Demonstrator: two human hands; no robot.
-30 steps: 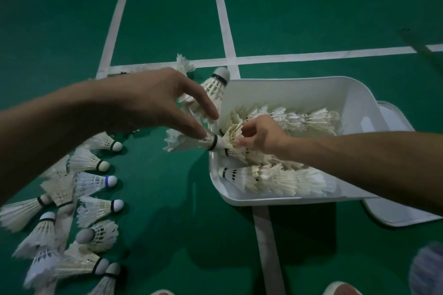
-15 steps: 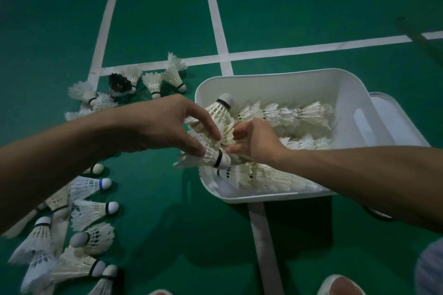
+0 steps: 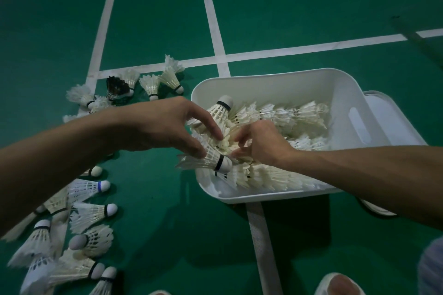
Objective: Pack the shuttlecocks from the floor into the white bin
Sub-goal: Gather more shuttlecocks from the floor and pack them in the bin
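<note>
Nearest us, on the green court floor, loose white feather shuttlecocks lie scattered at our left, not yet packed. Just beyond, our left grip pinches the skirt of a black-banded white shuttlecock between thumb and forefinger. It holds it sideways over the near-left rim of the white plastic bin, cork inward, likely so it slots into the rows lying there. Our right grip curls into those feathers, probably parting them; whether it pinches one we cannot tell. Another cork-up shuttlecock stands behind our left grip. Farther off, more far shuttlecocks wait by the white court lines.
</note>
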